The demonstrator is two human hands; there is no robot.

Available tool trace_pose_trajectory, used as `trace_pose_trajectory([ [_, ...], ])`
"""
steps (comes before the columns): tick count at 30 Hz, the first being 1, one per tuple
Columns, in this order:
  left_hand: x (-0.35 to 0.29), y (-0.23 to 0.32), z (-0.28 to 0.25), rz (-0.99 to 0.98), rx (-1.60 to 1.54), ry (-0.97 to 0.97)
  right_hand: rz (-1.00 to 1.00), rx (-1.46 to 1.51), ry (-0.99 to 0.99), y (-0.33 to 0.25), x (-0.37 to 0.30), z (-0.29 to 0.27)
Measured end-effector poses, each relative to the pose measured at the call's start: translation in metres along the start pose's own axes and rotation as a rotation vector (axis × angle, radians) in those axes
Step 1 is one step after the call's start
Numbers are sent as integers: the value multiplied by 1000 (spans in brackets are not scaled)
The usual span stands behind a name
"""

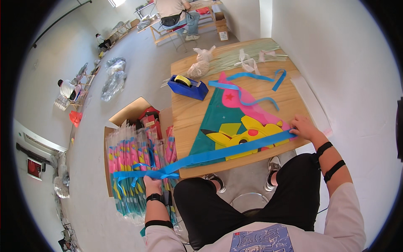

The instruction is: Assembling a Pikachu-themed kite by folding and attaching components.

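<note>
While fingers [295, 122] hold it, flat blue ribbon [239, 148] stretches.

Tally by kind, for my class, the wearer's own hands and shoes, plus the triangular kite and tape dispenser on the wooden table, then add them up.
Hands: 2
Shoes: 2
Triangular kite: 1
Blue tape dispenser: 1
Total: 6

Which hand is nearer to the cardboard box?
Left. The left hand is close to the cardboard box; the right hand is farther away, at the right corner of the kite.
</note>
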State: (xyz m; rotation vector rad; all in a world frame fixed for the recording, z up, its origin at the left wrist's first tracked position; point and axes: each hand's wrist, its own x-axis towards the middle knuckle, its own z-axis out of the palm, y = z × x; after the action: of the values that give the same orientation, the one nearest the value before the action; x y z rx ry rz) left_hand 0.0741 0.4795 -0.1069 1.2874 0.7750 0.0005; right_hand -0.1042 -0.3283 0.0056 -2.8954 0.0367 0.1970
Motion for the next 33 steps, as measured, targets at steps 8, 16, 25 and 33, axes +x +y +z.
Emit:
trace_pose_trajectory([
  [8,-89,74,85,953,403,152,4,33,21,5,-4,3],
  [16,-203,46,203,1281,1322,-777,13,10,26,10,-4,7],
  [25,-158,40,214,966,1631,-864,18,-10,8,8,-7,3],
  [33,-137,35,210,844,1666,-828,19,-27,2,10,-8,3],
])
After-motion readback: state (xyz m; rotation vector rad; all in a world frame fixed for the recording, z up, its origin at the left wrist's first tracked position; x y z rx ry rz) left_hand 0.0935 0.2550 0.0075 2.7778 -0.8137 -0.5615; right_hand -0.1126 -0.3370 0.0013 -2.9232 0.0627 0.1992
